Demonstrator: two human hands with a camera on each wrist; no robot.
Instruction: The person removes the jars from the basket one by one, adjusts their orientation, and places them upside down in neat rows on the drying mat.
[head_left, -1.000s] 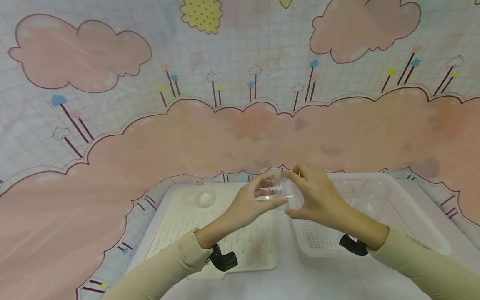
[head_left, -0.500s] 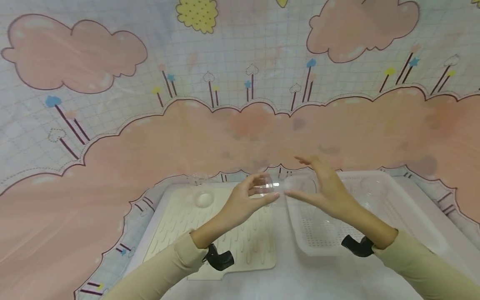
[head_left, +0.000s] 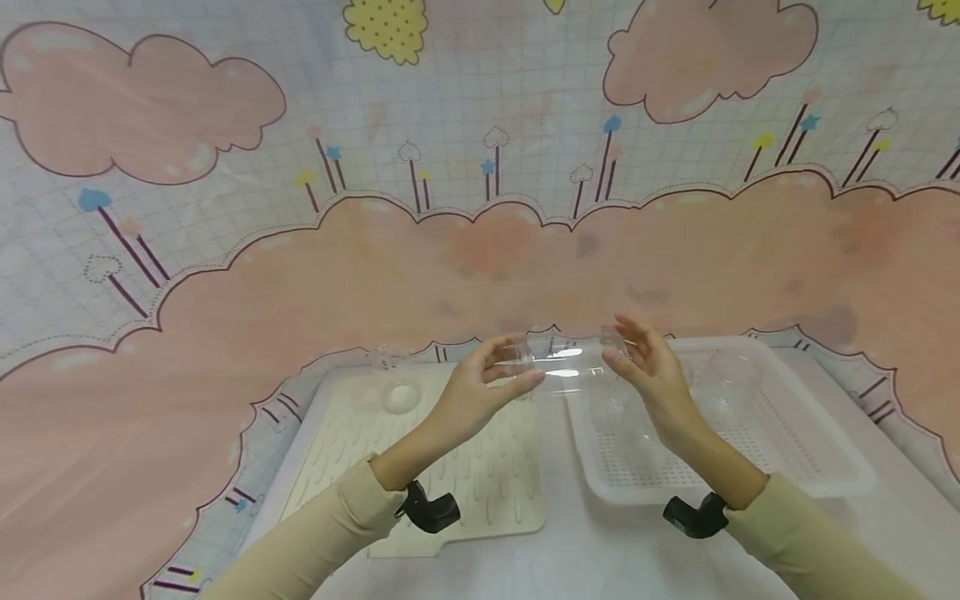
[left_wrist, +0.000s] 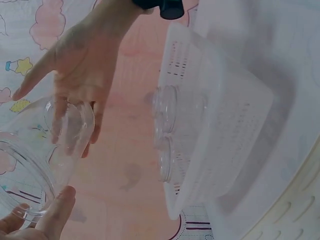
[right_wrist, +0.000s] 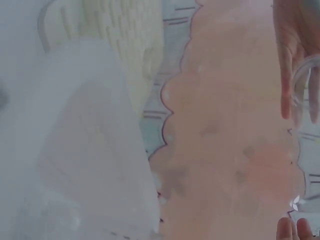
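Note:
A clear see-through jar [head_left: 566, 362] is held level in the air between both hands. My left hand [head_left: 476, 387] grips its ridged mouth end, thumb at the near side and fingers behind. In the left wrist view the jar's open rim [left_wrist: 27, 167] faces the left fingers. At the other end is my right hand [head_left: 663, 383]. The left wrist view shows the right hand [left_wrist: 82, 65] with straight fingers against the jar's base and the thumb spread away. Only the right fingertips [right_wrist: 285, 229] show at the lower edge of the right wrist view.
A white perforated basket [head_left: 592, 475] with several clear jars [head_left: 731, 387] inside stands at the right. To the left lies a cream ribbed draining mat [head_left: 487, 492], bearing a clear vessel [head_left: 401, 397] near its back edge. A patterned cloth [head_left: 375, 275] hangs behind the table.
The right hand has come off the jar's mouth end, moved right and reached its base. The left hand keeps its hold, and the jar now shows sideways along its length.

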